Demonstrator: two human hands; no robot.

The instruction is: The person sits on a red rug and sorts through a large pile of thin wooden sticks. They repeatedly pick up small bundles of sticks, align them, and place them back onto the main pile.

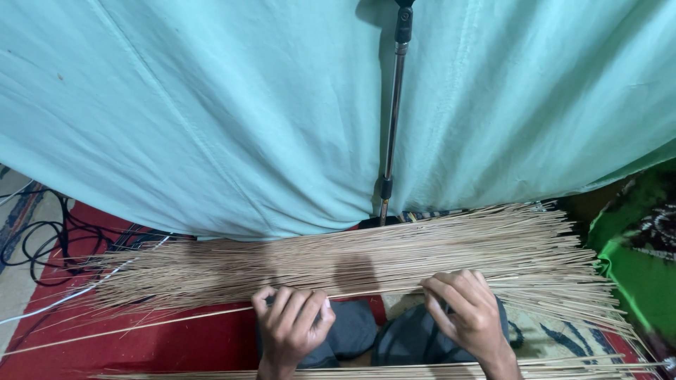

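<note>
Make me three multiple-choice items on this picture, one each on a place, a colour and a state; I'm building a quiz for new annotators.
1. Where does the metal pole stand?
A. Before the hanging cloth
B. Flat on the mat
C. In the left hand

2. What colour is the hanging cloth?
A. Red
B. Pale teal
C. Yellow

3. How is the left hand set?
A. Open, palm up
B. Off the sticks
C. Fingers curled around a thin stick

Key: 1 A, the pole rises upright against the cloth. 2 B, it shows pale teal. 3 C, the fingers fold over a single stick, beside the pile of sticks that the right hand rests on.
</note>
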